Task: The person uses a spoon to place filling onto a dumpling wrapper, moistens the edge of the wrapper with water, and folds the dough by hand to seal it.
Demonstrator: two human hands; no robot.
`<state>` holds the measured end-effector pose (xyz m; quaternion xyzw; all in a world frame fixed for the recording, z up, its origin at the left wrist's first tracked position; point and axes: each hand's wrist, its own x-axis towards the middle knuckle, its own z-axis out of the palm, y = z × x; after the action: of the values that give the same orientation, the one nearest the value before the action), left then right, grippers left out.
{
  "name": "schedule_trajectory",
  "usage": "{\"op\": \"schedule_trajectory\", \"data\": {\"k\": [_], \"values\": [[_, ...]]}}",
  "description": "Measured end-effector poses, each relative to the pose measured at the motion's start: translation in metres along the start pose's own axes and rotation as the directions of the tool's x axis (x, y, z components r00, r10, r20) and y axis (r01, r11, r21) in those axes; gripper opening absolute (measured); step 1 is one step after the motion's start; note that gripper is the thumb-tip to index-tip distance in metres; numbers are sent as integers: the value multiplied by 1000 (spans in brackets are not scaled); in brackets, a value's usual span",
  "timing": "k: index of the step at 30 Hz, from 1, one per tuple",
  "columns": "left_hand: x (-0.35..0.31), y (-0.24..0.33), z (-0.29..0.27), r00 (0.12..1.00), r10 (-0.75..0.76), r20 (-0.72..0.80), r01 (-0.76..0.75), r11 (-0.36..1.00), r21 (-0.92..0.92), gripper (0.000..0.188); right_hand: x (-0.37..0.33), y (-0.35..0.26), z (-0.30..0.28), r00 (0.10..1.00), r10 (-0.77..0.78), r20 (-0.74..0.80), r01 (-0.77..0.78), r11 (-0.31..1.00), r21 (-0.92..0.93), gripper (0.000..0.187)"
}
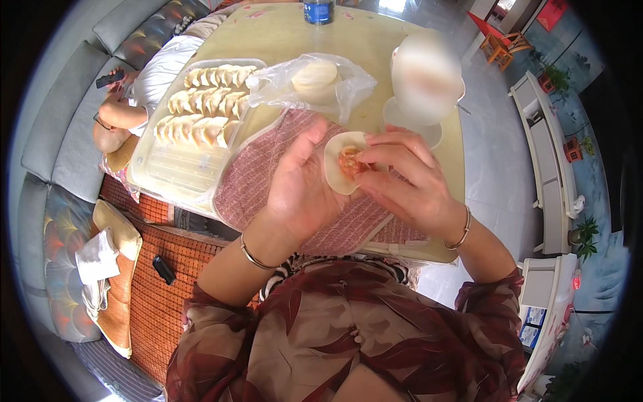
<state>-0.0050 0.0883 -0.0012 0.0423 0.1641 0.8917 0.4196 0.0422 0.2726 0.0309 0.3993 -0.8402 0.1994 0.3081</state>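
Left hand (301,181) is spread pretty wide mid-frame, thumb sticking up, with a round dough wrapper (333,169) sitting against it. Right hand (412,175) is curled in from the right, fingertips on the pinkish filling (348,163) in the wrapper, can't tell if it's actually gripping anything. Tray (177,167) of dumplings (207,102) is upper left on the worktop (278,33), reddish towel (251,175) below the hands.

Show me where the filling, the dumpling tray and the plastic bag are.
Filling (349,163): head view, middle of its visible mass.
Dumpling tray (177,166): head view, bare floor at its nearer end.
Plastic bag (274,84): head view, crinkled left part.
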Motion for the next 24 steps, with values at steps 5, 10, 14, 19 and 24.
{"op": "schedule_trajectory", "data": {"k": [5,10,14,19,24], "values": [[-8,-7,1,994,78,77,-95,961,259,42,2,-5,6,974,208,-85,-195,970,144,17],[-15,-15,4,983,136,126,-177,895,409,36,4,-13,9,804,592,59,-512,638,576,10],[-16,-19,-2,982,160,103,-190,867,461,41,-2,-9,13,721,643,260,-603,396,693,9],[-16,-23,-5,970,200,139,-242,848,472,47,-4,-13,15,728,645,232,-595,428,680,9],[-17,-21,-5,972,195,131,-235,793,563,47,-9,-12,21,808,587,37,-516,677,525,10]]}}
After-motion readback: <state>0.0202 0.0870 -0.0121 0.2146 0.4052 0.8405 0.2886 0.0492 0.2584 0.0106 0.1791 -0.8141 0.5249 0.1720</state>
